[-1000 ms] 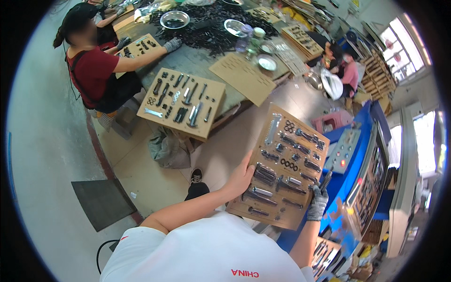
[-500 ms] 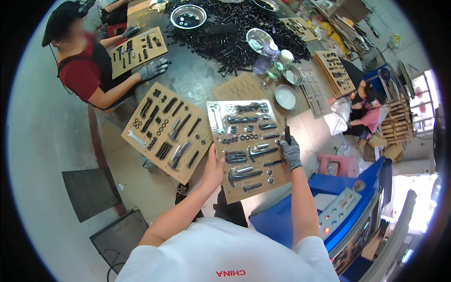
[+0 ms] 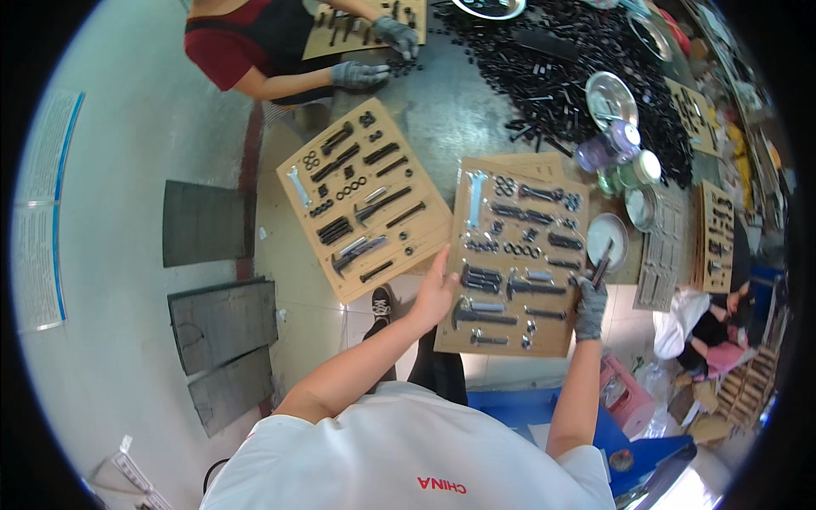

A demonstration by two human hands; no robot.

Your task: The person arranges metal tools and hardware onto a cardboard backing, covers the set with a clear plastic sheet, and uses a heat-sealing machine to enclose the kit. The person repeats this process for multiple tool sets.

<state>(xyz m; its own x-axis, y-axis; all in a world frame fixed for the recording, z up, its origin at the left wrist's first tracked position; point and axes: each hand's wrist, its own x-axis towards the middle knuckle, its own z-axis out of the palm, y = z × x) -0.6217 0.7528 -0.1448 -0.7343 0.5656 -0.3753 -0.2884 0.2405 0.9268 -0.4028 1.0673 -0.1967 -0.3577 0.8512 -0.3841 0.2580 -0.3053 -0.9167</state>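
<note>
A brown cardboard panel (image 3: 548,340) under clear film carries black bolts, rings, hammer-shaped parts and a silver wrench. My bare left hand (image 3: 436,293) grips its left edge, thumb on top and the other fingers hidden beneath. My gloved right hand (image 3: 590,310) closes on the right edge. A slim dark stick-like tool (image 3: 602,263) also juts up from that hand; its kind is unclear. Just left lies a similar panel (image 3: 427,225) with loose-looking hardware, at the table's near edge. Part of another brown card (image 3: 544,161) shows behind the held panel.
Black bolts (image 3: 544,102) are heaped on the metal table (image 3: 459,85). Bowls (image 3: 610,98), a purple bottle (image 3: 608,146) and a green jar (image 3: 633,170) stand at right. Across the table, a co-worker's gloved hands (image 3: 361,75) are near another panel. A blue machine (image 3: 510,404) stands lower right.
The view has swung, shifting the surroundings. My hands still hold the filmed panel, which now sits closer to the bowls and bottles and looks straighter. The co-worker's hands have come nearer each other.
</note>
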